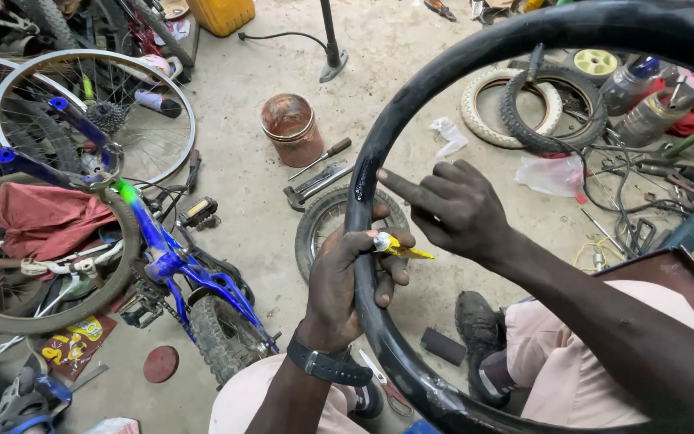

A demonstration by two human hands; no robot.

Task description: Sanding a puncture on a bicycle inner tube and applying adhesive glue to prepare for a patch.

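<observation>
Gripping the black rubber inner tube [379, 321] in a closed fist, the left hand [347, 281] also pinches a small yellow glue tube [395, 246], its crumpled body pointing toward three o'clock. The right hand [451, 205] sits at one o'clock from it, index finger stretched out, tip pressed on the tube's smooth, glossy wall, other fingers curled. At nine o'clock lies a blue bicycle frame [162, 249]; at eleven o'clock stands a rusty round tin [292, 128] on dusty concrete.

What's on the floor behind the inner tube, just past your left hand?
A small tyre lies flat on the concrete behind the inner tube. The tube and left hand cover its right side and most of its middle.
</observation>
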